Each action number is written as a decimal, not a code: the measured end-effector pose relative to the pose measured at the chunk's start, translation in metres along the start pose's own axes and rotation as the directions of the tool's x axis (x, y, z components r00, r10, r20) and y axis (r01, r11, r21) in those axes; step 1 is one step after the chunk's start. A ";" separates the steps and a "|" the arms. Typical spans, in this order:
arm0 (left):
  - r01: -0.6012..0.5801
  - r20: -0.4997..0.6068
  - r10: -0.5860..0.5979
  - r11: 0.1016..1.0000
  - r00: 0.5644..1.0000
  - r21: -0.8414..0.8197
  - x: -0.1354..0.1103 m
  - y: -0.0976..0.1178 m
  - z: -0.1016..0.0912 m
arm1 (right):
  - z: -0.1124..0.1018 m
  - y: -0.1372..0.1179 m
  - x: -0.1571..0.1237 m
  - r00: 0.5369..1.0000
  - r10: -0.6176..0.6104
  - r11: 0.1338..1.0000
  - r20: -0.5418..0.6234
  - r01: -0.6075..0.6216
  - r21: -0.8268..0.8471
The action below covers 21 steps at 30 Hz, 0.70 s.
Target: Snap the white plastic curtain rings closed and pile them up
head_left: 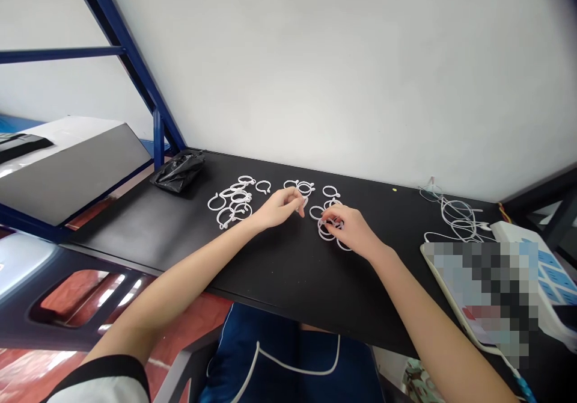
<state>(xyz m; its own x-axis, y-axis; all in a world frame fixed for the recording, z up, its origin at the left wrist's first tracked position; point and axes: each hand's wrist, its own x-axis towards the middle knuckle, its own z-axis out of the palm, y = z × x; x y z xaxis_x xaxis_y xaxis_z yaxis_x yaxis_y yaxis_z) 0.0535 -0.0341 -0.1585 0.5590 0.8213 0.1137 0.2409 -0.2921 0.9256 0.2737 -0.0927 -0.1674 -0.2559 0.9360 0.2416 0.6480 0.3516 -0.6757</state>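
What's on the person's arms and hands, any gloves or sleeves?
No gloves: the left hand and right hand are bare, and no watch or bracelet shows on either wrist. Both forearms are bare too. The left arm comes out of a short white sleeve with a black band at the hem; no right sleeve is in view.

a white sleeve [106, 390] edged in black trim

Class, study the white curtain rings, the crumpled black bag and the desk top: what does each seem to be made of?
The white curtain rings look like moulded plastic: smooth, even, faintly glossy. The crumpled black bag seems thin plastic film, with sharp creases catching shine. The desk top has a matte black finish, perhaps laminate, though the view cannot settle it.
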 end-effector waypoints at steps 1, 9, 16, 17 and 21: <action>0.037 0.002 -0.037 0.996 0.999 -0.076 0.001 0.000 0.000 | 0.004 0.001 0.000 1.000 -0.022 1.000 -0.002 0.022 -0.002; 0.221 0.050 -0.227 0.837 0.973 -0.500 0.002 -0.008 0.006 | 0.019 0.004 0.000 0.982 -0.080 0.993 -0.173 0.094 0.071; 0.251 0.088 -0.243 0.800 0.966 -0.546 0.001 -0.009 0.010 | 0.018 -0.002 0.000 0.932 0.056 0.979 -0.359 0.019 0.201; 0.243 0.089 -0.231 0.816 0.969 -0.525 0.000 -0.008 0.011 | 0.018 -0.002 0.000 0.926 0.068 0.976 -0.372 0.015 0.216; 0.148 0.041 -0.143 0.912 0.989 -0.383 -0.002 -0.008 0.014 | 0.014 0.001 0.001 0.872 0.142 0.951 -0.469 0.011 0.308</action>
<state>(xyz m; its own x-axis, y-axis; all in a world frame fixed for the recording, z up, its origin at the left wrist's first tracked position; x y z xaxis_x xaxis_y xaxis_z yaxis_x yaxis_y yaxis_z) 0.0616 -0.0408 -0.1716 0.5506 0.8340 -0.0351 -0.0014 0.0430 0.9991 0.2634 -0.0916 -0.1776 0.2054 0.8736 0.4411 0.3926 0.3393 -0.8548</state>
